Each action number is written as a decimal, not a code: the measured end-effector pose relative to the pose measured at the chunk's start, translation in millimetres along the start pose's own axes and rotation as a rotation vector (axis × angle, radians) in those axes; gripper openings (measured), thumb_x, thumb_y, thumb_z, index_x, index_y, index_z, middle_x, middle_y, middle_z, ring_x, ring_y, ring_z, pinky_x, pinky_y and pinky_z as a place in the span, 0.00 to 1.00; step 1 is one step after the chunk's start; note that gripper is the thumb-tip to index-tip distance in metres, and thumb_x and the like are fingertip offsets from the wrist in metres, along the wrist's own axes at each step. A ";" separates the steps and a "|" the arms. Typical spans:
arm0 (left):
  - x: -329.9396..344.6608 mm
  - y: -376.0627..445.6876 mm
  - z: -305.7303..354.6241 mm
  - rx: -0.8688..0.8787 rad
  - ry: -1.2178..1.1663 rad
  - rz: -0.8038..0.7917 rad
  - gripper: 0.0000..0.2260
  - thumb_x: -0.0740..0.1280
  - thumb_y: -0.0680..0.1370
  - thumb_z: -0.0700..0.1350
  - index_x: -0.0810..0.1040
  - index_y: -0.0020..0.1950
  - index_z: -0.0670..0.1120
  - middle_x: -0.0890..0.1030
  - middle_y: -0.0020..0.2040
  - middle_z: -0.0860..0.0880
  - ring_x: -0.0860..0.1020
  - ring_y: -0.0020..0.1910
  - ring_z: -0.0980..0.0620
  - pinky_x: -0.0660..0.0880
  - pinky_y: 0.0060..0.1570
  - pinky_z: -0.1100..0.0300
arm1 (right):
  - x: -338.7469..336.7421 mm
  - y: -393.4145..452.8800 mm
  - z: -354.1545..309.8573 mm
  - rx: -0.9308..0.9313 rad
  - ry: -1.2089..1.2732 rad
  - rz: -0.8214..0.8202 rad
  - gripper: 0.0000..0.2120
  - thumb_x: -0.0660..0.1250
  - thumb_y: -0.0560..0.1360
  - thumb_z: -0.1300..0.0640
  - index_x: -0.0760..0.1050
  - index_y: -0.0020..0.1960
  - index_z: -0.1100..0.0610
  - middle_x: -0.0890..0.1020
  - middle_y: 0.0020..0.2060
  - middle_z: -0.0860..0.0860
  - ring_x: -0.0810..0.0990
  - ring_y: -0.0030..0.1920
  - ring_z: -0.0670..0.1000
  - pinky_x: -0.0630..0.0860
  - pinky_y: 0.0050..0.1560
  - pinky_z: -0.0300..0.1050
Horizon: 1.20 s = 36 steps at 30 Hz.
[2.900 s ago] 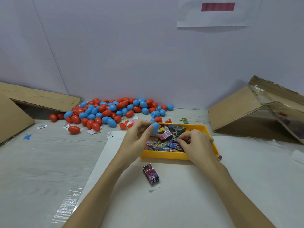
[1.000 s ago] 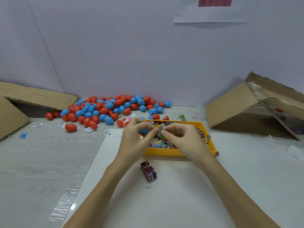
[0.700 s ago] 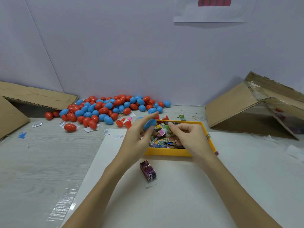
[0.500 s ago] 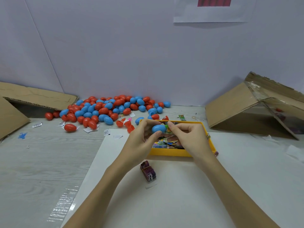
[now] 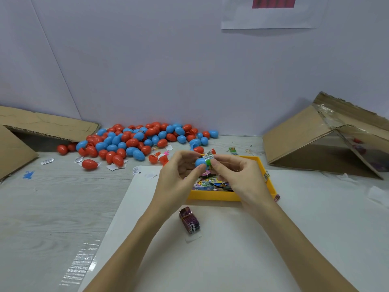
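My left hand (image 5: 179, 178) pinches a blue plastic egg half (image 5: 200, 162) above the yellow tray (image 5: 212, 196). My right hand (image 5: 240, 175) pinches a small green and white folded packet (image 5: 208, 159) and presses it against the open side of the blue half. The tray holds several small colourful packets (image 5: 210, 184); both hands hide much of it. A pile of red and blue plastic eggs (image 5: 134, 140) lies at the back left against the wall.
A small bundle of purple packets (image 5: 189, 220) lies on the white sheet (image 5: 231, 249) in front of the tray. Tilted cardboard boxes stand at the left (image 5: 16, 148) and right (image 5: 328, 140). Paper scraps and open red egg halves (image 5: 157, 159) lie near the pile.
My right hand took a packet out of the tray and brought it to the blue egg half. My left hand turned the half and raised it slightly.
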State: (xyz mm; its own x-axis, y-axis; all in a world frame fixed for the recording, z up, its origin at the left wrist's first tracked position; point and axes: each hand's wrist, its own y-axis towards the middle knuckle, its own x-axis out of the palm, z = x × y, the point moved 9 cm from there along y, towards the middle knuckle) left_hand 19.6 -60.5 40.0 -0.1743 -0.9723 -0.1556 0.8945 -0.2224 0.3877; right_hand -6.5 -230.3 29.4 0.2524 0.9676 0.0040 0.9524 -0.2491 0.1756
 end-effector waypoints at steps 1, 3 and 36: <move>-0.5 0.4 -2.0 -0.027 -0.037 -0.001 0.11 0.73 0.77 0.46 0.80 0.59 0.48 0.85 0.51 0.52 0.84 0.52 0.53 0.81 0.54 0.59 | -0.5 -0.2 -1.7 -0.013 -0.002 0.011 0.12 0.75 0.76 0.57 0.85 0.58 0.55 0.88 0.47 0.46 0.87 0.48 0.45 0.82 0.45 0.36; -1.1 0.7 -7.2 -0.098 -0.132 -0.018 0.10 0.74 0.77 0.47 0.82 0.58 0.49 0.86 0.52 0.52 0.85 0.54 0.52 0.82 0.55 0.58 | 0.1 -0.9 -3.7 -0.032 -0.001 0.017 0.11 0.75 0.75 0.57 0.85 0.58 0.53 0.88 0.48 0.45 0.87 0.50 0.45 0.83 0.48 0.39; -5.2 3.0 -4.3 -0.100 -0.181 -0.028 0.19 0.76 0.75 0.39 0.78 0.63 0.52 0.85 0.55 0.58 0.83 0.56 0.59 0.79 0.50 0.68 | 13.4 -5.3 7.5 0.068 0.199 -0.027 0.07 0.74 0.75 0.56 0.84 0.53 0.50 0.88 0.48 0.48 0.88 0.50 0.49 0.82 0.46 0.35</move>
State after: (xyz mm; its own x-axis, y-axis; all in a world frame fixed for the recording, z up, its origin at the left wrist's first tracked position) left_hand 24.9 -55.8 38.1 -0.2628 -0.9649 0.0039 0.9230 -0.2502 0.2924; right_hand -6.9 -216.3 21.1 0.1945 0.9611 0.1961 0.9694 -0.2188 0.1111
